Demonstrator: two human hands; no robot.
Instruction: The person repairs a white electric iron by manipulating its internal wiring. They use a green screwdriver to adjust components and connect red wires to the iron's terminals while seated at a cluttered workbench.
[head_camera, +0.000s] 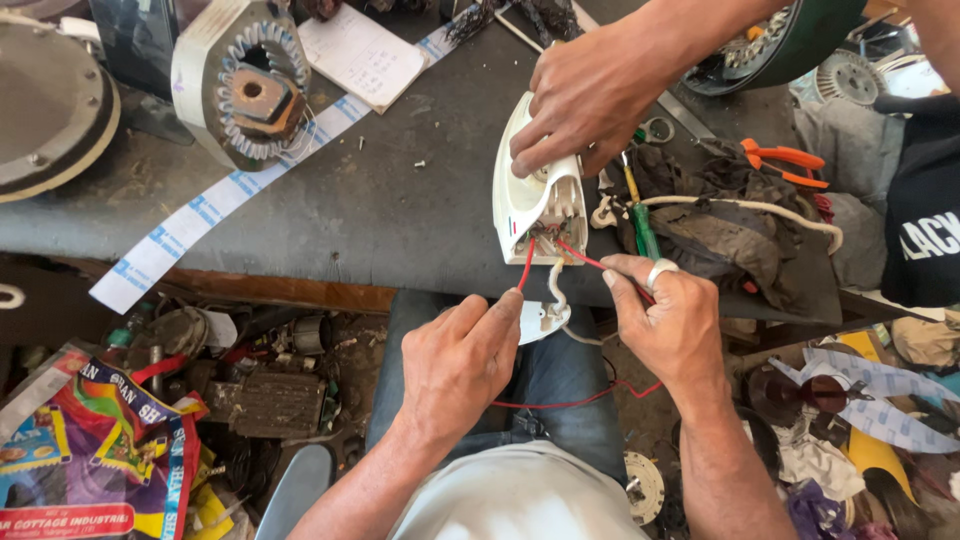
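White iron body lies just right of the frame's centre, at the near edge of the dark grey surface, its long axis running from the upper centre down toward the person, with the opened rear end facing them and hanging close to the edge. From that open end the wiring spills downward: a thin red wire drops toward the left hand, which sits directly below and slightly left of the opening, its grip pressed together on the wire between thumb and forefinger. The right hand, wearing a ring, is the closer one, just lower right of the opening, its fingertips pinching a second red wire that leads back into the casing. A white cord curls between the two hands. Another person's hand presses on the body from the upper right, and a green-handled screwdriver lies just right of it.
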